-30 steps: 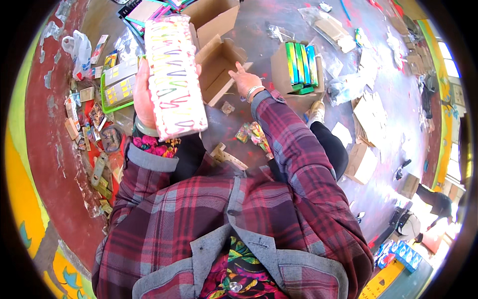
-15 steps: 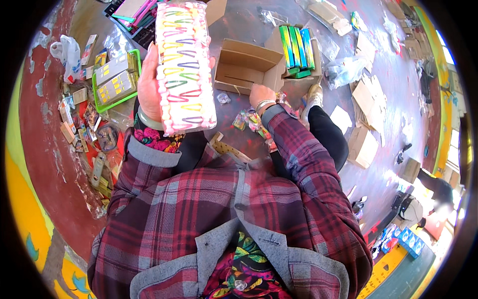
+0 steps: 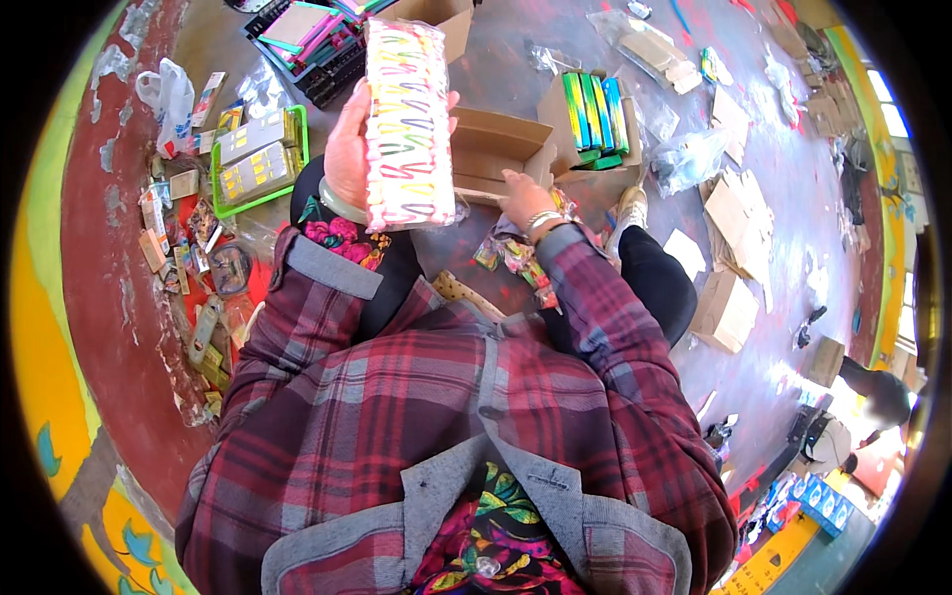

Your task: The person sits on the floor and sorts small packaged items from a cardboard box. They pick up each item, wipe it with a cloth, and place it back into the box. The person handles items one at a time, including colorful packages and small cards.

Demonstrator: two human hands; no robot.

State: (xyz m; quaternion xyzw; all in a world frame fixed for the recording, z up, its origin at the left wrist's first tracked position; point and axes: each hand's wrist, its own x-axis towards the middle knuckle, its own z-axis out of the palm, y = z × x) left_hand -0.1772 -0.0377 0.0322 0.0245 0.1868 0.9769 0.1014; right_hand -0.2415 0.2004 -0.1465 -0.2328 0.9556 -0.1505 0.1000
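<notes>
My left hand (image 3: 347, 157) is closed around a clear plastic pack (image 3: 409, 124) of pink and white pieces crossed by zigzag strands in several colours. Its thumb and fingertips show at opposite sides, and the pack stands with its long side running away from me. An open cardboard box (image 3: 504, 149) lies beyond, its left part hidden behind the pack. At its near right edge is my right hand (image 3: 528, 201), fingers apart, with nothing visible in it. Whether it touches the box I cannot tell. Small colourful wrapped packets (image 3: 514, 253) lie just below that hand.
A second carton (image 3: 563, 127) holds green, yellow and blue boxes. To the left sits a green basket (image 3: 220, 203) of grey-and-yellow packs beside a pile of small goods. A dark crate (image 3: 332, 84) stands at the back; flattened cardboard (image 3: 739, 218) and plastic bags lie to the right.
The pack in my left hand has moved right and now overlaps the open box. My right hand's fingers have loosened from a curled shape. The whole view has shifted slightly.
</notes>
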